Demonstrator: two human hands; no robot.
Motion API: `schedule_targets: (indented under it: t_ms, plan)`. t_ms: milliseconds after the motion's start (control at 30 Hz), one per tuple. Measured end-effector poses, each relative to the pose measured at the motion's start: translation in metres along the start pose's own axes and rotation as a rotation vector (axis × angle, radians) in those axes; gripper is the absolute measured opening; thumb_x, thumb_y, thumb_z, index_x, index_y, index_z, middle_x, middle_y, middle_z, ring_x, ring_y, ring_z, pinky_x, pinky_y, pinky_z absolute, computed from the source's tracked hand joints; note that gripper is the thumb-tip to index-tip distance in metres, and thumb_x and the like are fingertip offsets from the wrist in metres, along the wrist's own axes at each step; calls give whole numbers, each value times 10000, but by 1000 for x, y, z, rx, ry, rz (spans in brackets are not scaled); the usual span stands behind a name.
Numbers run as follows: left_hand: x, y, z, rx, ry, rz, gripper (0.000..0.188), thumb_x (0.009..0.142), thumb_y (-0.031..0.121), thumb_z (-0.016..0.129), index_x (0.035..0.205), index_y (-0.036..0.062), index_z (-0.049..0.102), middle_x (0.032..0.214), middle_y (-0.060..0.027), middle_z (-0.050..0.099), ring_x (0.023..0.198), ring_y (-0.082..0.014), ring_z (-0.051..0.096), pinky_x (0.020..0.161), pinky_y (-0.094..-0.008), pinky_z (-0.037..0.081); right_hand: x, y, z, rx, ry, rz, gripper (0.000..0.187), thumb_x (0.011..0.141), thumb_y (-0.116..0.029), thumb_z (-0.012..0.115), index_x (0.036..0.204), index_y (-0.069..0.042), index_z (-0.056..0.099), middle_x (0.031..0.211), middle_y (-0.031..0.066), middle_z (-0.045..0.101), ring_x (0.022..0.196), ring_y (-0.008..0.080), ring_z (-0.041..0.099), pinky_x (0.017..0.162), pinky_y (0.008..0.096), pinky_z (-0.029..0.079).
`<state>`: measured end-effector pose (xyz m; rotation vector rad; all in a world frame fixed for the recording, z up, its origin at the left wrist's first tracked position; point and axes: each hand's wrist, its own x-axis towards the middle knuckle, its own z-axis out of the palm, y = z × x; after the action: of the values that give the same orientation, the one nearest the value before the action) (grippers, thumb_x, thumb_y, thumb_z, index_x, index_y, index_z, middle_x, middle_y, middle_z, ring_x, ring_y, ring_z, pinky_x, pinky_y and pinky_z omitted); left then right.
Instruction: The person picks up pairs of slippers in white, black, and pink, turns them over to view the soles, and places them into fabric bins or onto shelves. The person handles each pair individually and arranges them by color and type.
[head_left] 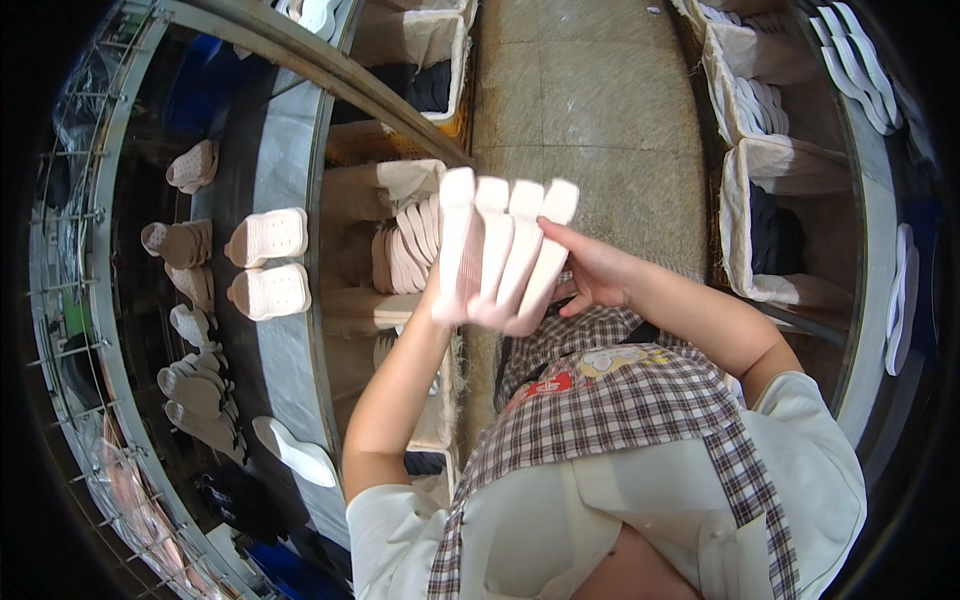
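Above the concrete aisle floor (pixel 600 80), at the centre of the head view, four long, pale pinkish-white shoe soles with ribbed sides (pixel 497 255) stand side by side in a bunch. The left hand is hidden behind them, so how it grips cannot be told; the right hand (pixel 600 268) lays its thumb on the outermost sole with fingers bent, yet whether it clamps firmly is unclear. Gathering these four looks done; they are not set down, and whether any joining or sorting remains does not show. Beside them, a cloth-lined bin (pixel 362 182) holds a row of similar pale pink soles (pixel 408 245). On the grey left bench (pixel 290 150) sit two cream, perforated shoe pieces (pixel 272 262) and one white sole (pixel 295 450). Bins line both sides, hemming in the aisle, and a slanting metal bar (pixel 330 75) crosses over the far left ones.
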<state>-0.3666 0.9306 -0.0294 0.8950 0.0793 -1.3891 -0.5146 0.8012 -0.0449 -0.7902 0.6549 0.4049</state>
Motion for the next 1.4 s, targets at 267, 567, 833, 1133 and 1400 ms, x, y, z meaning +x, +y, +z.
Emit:
schedule_targets:
  t_ms: [267, 567, 833, 1133, 1400]
  plan:
    - [-4, 29, 13, 0, 70, 296, 432, 911, 302, 532, 1187, -29, 492, 1050, -129, 600, 987, -225, 594, 818, -332, 517, -23, -37, 22, -196, 18, -523, 980, 768, -387, 688, 1429, -42, 50, 1386, 288, 179, 1294, 409, 252, 938, 533, 419]
    - [-7, 53, 16, 85, 13, 478, 424, 892, 287, 553, 1175, -25, 499, 1042, -123, 600, 975, -217, 589, 813, -329, 510, -21, -42, 28, -465, 152, -772, 1177, 660, -521, 745, 1437, 10, 38, 1372, 328, 169, 1309, 465, 162, 1080, 524, 189]
    - [-11, 52, 16, 120, 7, 525, 418, 876, 273, 572, 1165, -21, 505, 1034, -117, 599, 964, -209, 584, 809, -325, 505, -28, -46, 28, -539, 168, -816, 1142, 664, -466, 759, 1441, -1, 63, 1385, 306, 179, 1315, 455, 161, 1078, 521, 201]
    - [-11, 54, 18, 145, 1, 560, 413, 857, 258, 593, 1154, -17, 512, 1026, -110, 598, 952, -201, 579, 804, -321, 499, -31, -48, 29, -597, 189, -862, 1094, 691, -464, 749, 1429, 14, 98, 1389, 273, 198, 1324, 414, 184, 1087, 494, 198]
    - [-13, 55, 18, 169, -5, 585, 410, 840, 244, 612, 1144, -14, 518, 1018, -104, 598, 941, -194, 575, 800, -318, 493, -32, -50, 30, -613, 190, -877, 1086, 694, -445, 754, 1429, 13, 99, 1374, 263, 206, 1317, 405, 194, 1089, 483, 196]
